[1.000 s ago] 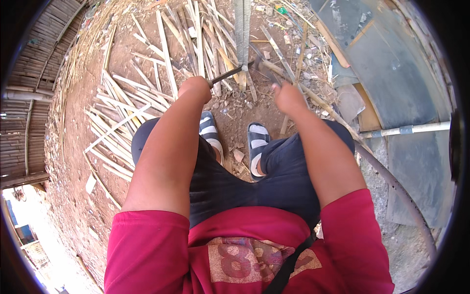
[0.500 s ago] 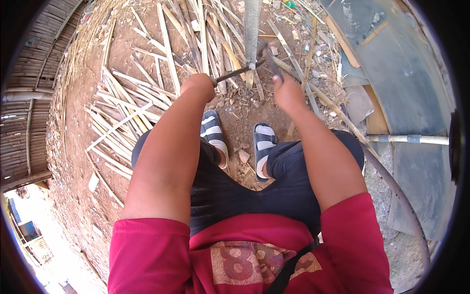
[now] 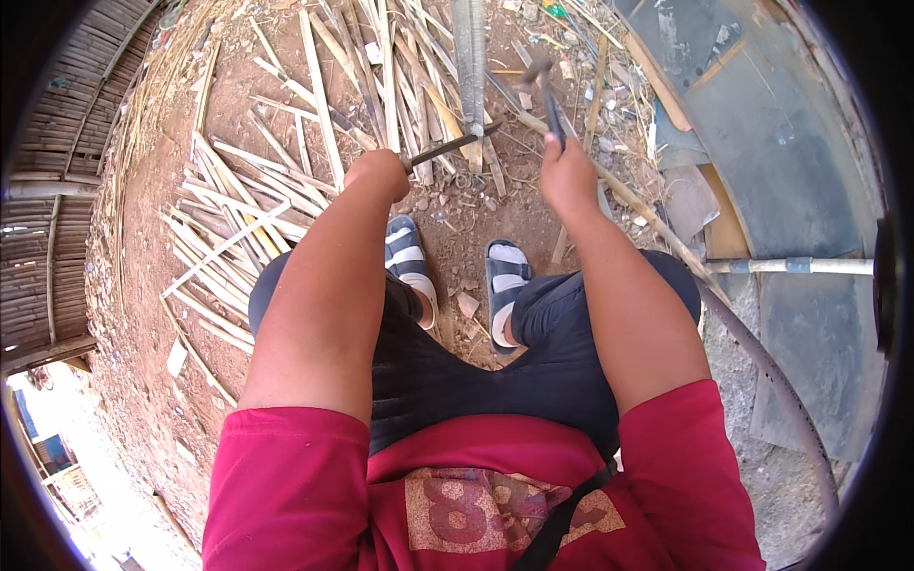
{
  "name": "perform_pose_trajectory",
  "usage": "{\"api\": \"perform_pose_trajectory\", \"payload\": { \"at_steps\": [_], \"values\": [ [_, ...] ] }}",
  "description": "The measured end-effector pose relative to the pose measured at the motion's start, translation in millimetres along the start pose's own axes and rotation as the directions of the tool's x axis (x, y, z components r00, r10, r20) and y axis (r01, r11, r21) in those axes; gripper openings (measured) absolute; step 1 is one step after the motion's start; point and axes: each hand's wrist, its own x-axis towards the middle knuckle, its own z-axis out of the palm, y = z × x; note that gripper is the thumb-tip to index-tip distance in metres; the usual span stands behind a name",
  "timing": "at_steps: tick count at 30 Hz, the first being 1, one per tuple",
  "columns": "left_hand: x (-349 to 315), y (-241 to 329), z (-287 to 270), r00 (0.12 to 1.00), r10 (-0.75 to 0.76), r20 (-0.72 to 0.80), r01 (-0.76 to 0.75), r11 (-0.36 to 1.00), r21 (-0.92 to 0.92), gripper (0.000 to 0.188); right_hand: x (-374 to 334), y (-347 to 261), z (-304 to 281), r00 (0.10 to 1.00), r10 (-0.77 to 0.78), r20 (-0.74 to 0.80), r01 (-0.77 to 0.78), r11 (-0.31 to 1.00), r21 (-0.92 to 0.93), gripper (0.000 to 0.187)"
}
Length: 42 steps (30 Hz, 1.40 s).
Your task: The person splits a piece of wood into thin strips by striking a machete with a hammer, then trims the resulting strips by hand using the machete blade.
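My left hand is closed round the handle of a knife with a long dark blade. The blade lies across the near end of an upright-looking greyish bamboo or wooden pole, its tip showing past the pole's right side. Closed round a hammer's handle, my right hand is right of the pole. The hammer head is apart from the blade, farther out and to its right. Whether the blade has cut into the pole I cannot tell.
Split strips lie heaped on the dirt ground, left and ahead. A long pole slants past my right knee toward a dark curved pipe. Grey sheets lie at right; a slatted bamboo wall stands at left. My sandalled feet are below the knife.
The hammer has moved away from the blade, outward and to the right, with my right hand. My left hand keeps the knife across the pole, with little shift.
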Motion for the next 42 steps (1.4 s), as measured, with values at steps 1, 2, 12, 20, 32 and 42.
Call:
{"api": "perform_pose_trajectory", "payload": {
  "at_steps": [1, 2, 12, 20, 32, 42],
  "values": [
    [0, -4, 0, 1.0, 0.004, -0.005, -0.004, 1.0, -0.01, 0.038, -4, -12, -4, 1.0, 0.011, -0.017, -0.011, 0.999, 0.036, 0.045],
    [2, -7, -1, 1.0, 0.008, -0.015, -0.008, 1.0, 0.011, 0.038, -10, -21, -5, 0.999, 0.023, -0.034, -0.02, 0.997, 0.073, 0.045],
    [18, 7, 3, 0.999, 0.028, 0.025, -0.029, 0.998, 0.058, 0.041, 0, 39, 34, 0.966, 0.084, 0.245, -0.045, 0.986, -0.16, 0.046],
    [37, -17, 5, 0.996, 0.057, 0.072, -0.066, 0.988, 0.138, 0.038, -19, -11, 11, 0.969, 0.042, 0.242, -0.019, 0.995, -0.097, 0.045],
    [56, -29, 37, 0.999, 0.025, 0.041, -0.03, 0.994, 0.11, 0.04, -17, -13, 24, 0.979, 0.042, 0.199, -0.046, 0.999, 0.016, 0.045],
    [46, -13, 37, 0.998, 0.053, 0.041, -0.056, 0.995, 0.079, 0.037, -4, -6, 20, 0.983, 0.078, 0.169, -0.084, 0.996, 0.034, 0.042]
  ]
}}
